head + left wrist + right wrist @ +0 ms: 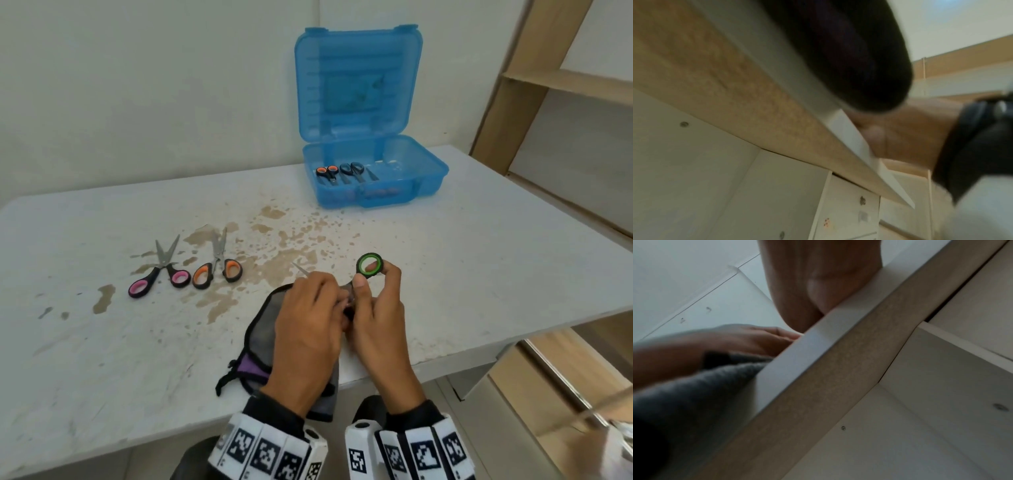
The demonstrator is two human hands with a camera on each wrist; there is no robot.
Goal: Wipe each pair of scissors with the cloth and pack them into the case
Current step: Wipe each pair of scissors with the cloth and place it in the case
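Observation:
In the head view my right hand [371, 301] pinches the green-handled scissors [370, 264] by the handle near the table's front edge. My left hand [308, 315] grips the grey cloth [263, 329] folded around the blades; a blade tip [299, 269] pokes out beyond its knuckles. The pink-handled scissors [161, 274] and orange-handled scissors [217, 270] lie open on the table at the left. The blue case [373, 171] stands open at the back, with two pairs of scissors [337, 173] inside. Both wrist views are blurred: the cloth [694, 386] and a hand [900, 129] show at the table edge.
The white table [479, 257] has brown stains across its middle. Wooden shelving [565, 85] stands to the right, and the table's front edge runs just under my wrists. The case lid leans upright against the wall.

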